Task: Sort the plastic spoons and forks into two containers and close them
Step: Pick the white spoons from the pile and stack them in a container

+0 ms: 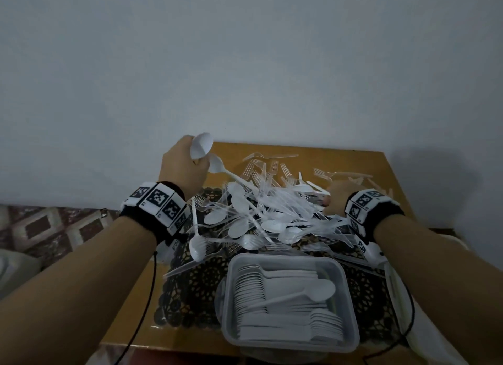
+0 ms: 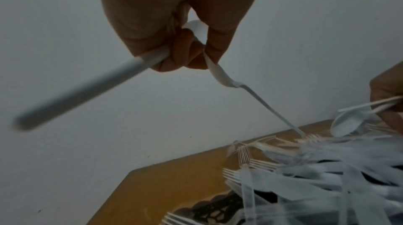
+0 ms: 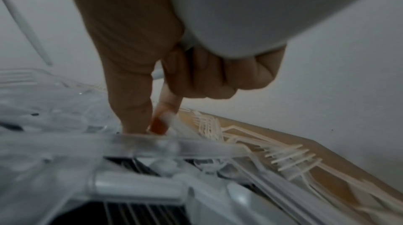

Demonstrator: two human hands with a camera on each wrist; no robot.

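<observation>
1. White plastic spoons and clear forks (image 1: 275,171) sit heaped (image 1: 253,215) mid-table, beyond the near rectangular plastic container (image 1: 351,304); tugging could scatter them.
2. My left hand (image 1: 182,168) clutches two spoons (image 1: 201,147); one handle snags the heap.
3. My right hand (image 1: 337,198) pinches a handle; it may slip.

- The wooden worktop (image 1: 362,160) carries a dark lace mat (image 1: 190,296).
- Clear forks (image 1: 275,168) lie near its far edge.
- A plastic container (image 1: 351,304) sits near its front edge.

spoons (image 1: 239,217): white | forks (image 1: 272,171): clear | container (image 1: 351,304): translucent grey | table (image 1: 381,168): ochre | mat (image 1: 190,296): black lace | wristbands (image 1: 158,204): black-white squares
</observation>
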